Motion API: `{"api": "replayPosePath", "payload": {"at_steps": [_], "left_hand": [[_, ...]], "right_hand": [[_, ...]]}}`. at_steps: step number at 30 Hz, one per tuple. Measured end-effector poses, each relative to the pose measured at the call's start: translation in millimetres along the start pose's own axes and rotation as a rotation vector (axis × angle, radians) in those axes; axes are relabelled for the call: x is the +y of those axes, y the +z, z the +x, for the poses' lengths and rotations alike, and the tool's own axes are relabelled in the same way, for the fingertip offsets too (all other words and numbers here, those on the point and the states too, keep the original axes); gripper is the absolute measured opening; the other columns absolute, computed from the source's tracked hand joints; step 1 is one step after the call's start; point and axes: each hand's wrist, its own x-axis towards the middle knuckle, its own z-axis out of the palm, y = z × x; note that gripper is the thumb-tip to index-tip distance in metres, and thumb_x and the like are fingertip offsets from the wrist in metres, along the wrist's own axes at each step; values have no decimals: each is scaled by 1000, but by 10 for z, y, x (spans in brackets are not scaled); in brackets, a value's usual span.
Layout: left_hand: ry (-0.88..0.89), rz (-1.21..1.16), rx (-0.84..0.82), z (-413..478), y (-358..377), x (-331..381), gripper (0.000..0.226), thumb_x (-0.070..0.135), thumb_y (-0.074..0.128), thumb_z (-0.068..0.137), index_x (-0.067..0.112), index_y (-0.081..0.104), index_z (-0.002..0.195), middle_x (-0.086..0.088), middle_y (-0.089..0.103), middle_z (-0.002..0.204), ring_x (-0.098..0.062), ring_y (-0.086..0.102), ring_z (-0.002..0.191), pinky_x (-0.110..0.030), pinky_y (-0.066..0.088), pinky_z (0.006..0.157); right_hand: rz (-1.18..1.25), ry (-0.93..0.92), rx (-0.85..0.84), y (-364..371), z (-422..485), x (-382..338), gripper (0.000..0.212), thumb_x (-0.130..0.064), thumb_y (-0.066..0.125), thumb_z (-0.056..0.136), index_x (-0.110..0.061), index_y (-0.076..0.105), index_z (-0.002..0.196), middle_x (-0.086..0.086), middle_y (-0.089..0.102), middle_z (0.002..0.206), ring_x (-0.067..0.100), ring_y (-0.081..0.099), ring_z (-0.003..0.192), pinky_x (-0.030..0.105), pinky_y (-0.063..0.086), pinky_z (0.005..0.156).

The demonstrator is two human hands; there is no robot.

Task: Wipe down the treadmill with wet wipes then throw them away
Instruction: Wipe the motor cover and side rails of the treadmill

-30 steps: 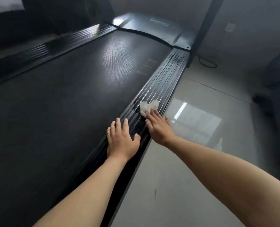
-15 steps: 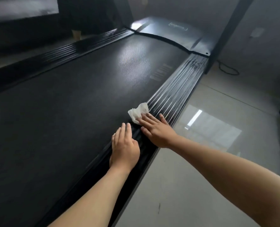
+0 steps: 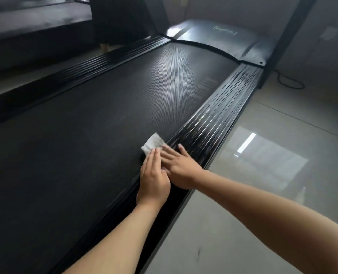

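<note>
Right grip, a bare hand, lies flat with its fingers straight and a little spread. Its fingertips press on the near edge of the white wet wipe. Left grip is flat too, with its fingers straight and close together. It lies just beside the right grip and touches it. Its fingertips reach the wet wipe as well.

The wet wipe lies on the black treadmill belt, right where the belt meets the shiny ribbed side rail. The right grip lies partly across that rail. At the far end of the belt is a grey cover. Beside the rail is a shiny pale floor, and a black cord lies on it far away.
</note>
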Motion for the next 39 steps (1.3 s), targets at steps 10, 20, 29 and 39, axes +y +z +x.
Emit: {"api": "replayPosePath", "payload": {"at_steps": [10, 20, 29, 39], "left_hand": [[23, 78, -30, -23, 20, -47, 63, 2, 27, 95, 8, 29, 157, -9, 21, 167, -21, 12, 156, -36, 9, 127], [32, 82, -32, -1, 28, -28, 64, 9, 25, 92, 7, 34, 155, -9, 28, 164, -22, 18, 155, -37, 11, 125], [25, 57, -26, 10, 20, -36, 55, 1, 35, 100, 5, 36, 155, -12, 30, 163, -24, 20, 154, -40, 14, 126], [12, 44, -35, -7, -10, 11, 69, 12, 21, 87, 4, 36, 154, -14, 33, 162, -27, 23, 153, -42, 18, 126]], "right_hand": [[-3, 311, -33, -265, 73, 577, 54, -46, 17, 109, -32, 13, 161, -11, 2, 169, 9, -4, 155, 57, -7, 121], [25, 333, 48, -65, -254, 260, 56, -45, 20, 108, -30, 11, 161, -7, 2, 169, 13, -6, 155, 56, -7, 122], [0, -15, 40, 123, -613, -11, 57, -50, 11, 105, -35, 10, 160, -14, 4, 167, 4, -7, 153, 49, -18, 120], [148, 498, 107, -84, -173, 327, 57, -44, 20, 108, -26, 13, 161, -6, 2, 169, 13, -7, 155, 57, -11, 120]]}}
